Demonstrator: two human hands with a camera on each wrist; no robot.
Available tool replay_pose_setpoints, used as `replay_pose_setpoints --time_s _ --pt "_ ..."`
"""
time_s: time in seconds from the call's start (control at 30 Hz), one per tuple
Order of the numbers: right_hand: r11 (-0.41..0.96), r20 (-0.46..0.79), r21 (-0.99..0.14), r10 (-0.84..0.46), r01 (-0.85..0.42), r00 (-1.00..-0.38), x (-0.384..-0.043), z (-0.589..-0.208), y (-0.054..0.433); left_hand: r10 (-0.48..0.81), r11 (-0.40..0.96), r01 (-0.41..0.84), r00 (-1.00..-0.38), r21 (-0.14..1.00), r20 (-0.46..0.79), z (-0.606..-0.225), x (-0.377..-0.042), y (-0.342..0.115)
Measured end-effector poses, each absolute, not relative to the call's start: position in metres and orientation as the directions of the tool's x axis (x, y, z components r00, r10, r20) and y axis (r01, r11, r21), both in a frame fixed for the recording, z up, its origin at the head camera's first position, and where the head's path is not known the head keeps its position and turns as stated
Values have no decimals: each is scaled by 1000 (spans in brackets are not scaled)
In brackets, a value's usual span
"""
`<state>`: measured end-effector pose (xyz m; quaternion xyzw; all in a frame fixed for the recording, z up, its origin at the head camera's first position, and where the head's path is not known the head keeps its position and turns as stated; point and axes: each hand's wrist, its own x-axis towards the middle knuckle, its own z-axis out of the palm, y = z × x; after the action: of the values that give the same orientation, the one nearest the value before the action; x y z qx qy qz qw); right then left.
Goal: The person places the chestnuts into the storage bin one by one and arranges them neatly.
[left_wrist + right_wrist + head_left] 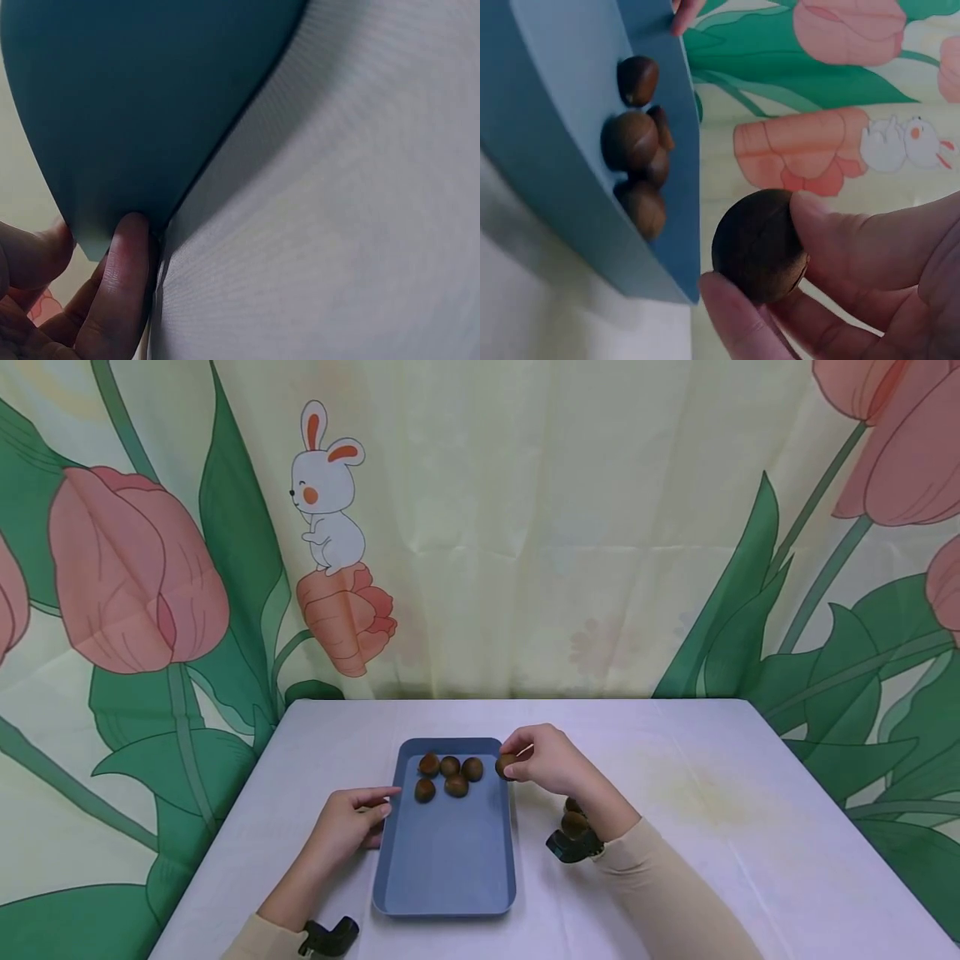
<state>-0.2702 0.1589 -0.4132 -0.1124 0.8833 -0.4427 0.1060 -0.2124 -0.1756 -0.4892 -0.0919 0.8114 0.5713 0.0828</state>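
Note:
On the white table lies a blue rectangular tray (442,860), with several brown chestnuts (457,786) grouped toward its far end. My left hand (347,820) holds the tray's left edge, one fingertip at the rim and another finger (124,277) against the outer wall in the left wrist view. Over the far right corner of the tray, my right hand (551,762) pinches a single chestnut (757,244) between thumb and fingers. In the right wrist view this chestnut is apart from the others (630,140) lying inside the tray.
More chestnuts (574,822) lie on the table right of the tray, partly hidden by my right wrist. A black wrist device (573,846) sits on the right wrist and another (330,937) on the left. A printed curtain (525,527) hangs behind the table.

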Motion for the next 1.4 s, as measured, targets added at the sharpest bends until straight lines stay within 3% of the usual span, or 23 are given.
replay_pose_setpoints --time_s 0.97,1.4 --pt "796 -95 -582 -270 -166 -958 -282 -431 92 -50 330 -237 -971 914 -234 -491 -213 -178" --pt "801 -114 -561 -328 -212 -938 -284 -438 84 -52 332 -235 -971 913 -231 -488 -211 -179"
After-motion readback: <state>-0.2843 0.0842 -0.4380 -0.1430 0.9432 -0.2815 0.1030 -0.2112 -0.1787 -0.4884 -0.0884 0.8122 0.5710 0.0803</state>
